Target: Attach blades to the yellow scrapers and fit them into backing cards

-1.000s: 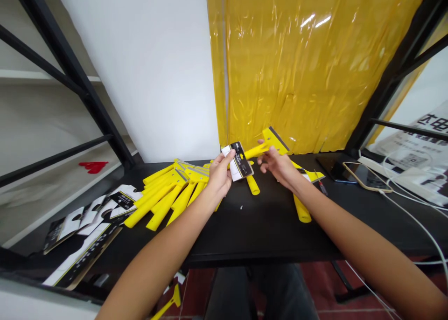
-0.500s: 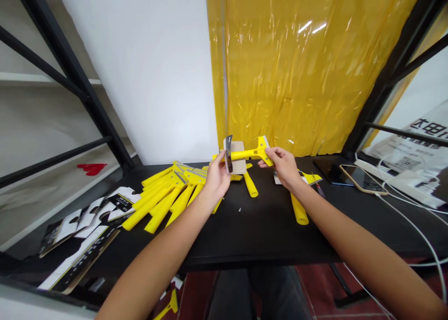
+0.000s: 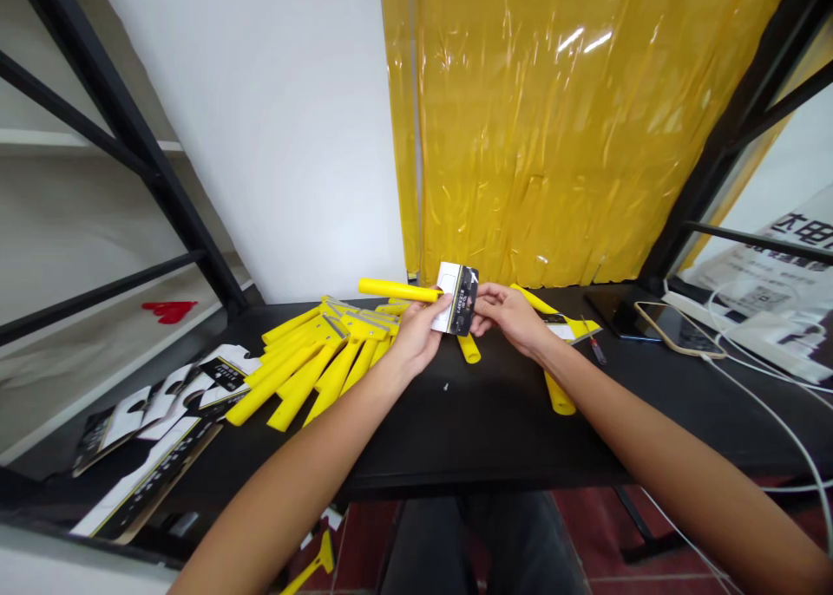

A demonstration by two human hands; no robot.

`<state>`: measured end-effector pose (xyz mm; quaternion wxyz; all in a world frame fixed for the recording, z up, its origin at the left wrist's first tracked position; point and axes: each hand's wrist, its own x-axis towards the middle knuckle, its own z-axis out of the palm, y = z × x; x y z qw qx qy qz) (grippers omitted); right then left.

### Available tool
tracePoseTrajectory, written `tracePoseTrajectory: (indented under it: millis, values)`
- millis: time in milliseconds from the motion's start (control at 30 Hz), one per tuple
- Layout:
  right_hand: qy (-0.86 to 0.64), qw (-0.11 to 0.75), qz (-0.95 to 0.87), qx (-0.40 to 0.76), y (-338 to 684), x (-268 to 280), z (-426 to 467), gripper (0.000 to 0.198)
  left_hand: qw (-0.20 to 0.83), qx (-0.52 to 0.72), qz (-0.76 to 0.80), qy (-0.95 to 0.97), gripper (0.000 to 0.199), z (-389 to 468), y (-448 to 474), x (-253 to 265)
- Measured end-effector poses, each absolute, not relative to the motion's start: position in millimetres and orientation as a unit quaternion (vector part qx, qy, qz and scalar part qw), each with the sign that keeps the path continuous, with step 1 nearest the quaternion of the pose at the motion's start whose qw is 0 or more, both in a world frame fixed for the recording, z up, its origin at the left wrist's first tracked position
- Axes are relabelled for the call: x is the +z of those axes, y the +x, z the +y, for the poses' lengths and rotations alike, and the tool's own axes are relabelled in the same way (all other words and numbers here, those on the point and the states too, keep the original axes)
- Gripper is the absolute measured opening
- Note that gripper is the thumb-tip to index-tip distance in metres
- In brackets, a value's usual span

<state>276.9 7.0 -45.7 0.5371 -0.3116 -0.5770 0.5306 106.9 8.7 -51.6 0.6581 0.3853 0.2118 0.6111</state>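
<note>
Above the table's far side, a yellow scraper (image 3: 396,290) points its handle left. A black-and-white cardboard sleeve (image 3: 455,298) covers its head, so the blade end is hidden. My left hand (image 3: 422,330) is closed around the scraper and sleeve where they meet. At the sleeve's right edge, my right hand (image 3: 508,316) has its fingers closed in a pinch on the card. Left of my hands lies a pile of yellow scrapers (image 3: 305,361). Beyond my right wrist rests another scraper (image 3: 579,328) with a sleeve, partly hidden by my arm.
Flat cardboard sleeves (image 3: 156,456) lie at the table's left. A small screwdriver (image 3: 595,349) and a phone (image 3: 680,328) with white cables are on the right. A tiny screw (image 3: 446,387) sits mid-table. One scraper (image 3: 318,564) is below the table. Yellow plastic film (image 3: 586,144) hangs behind.
The scraper's head has gone inside the cardboard sleeve, which earlier stood around the handle. My right hand has moved left from the scraper's head to the sleeve's edge.
</note>
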Motion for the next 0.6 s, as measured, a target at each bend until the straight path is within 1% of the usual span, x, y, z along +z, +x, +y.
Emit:
tracePoseTrajectory:
  millis: [167,300,400,467,567,600]
  values:
    - [-0.324,0.537,-0.569,0.531,277.0,-41.4,3.9,0.036,0.654,0.62,0.217,0.376,0.035,11.6,102.8,-50.1]
    - [-0.322,0.55,-0.595,0.49,275.5,-40.7,3.9,0.034,0.64,0.633,0.215,0.38,0.035,10.1,103.1,-47.9]
    - [-0.323,0.573,-0.611,0.441,273.9,-43.8,6.0,0.044,0.63,0.642,0.217,0.38,0.04,7.8,104.9,-48.1]
    - [-0.323,0.548,-0.631,0.444,274.1,-46.8,7.9,0.049,0.619,0.641,0.228,0.393,0.042,6.2,106.0,-49.1]
    - [-0.321,0.49,-0.666,0.462,278.2,-49.2,11.3,0.035,0.591,0.63,0.273,0.425,0.044,4.5,105.7,-49.3]
    - [-0.322,0.481,-0.673,0.46,280.5,-49.0,12.5,0.034,0.58,0.628,0.29,0.431,0.047,4.0,104.9,-48.6]
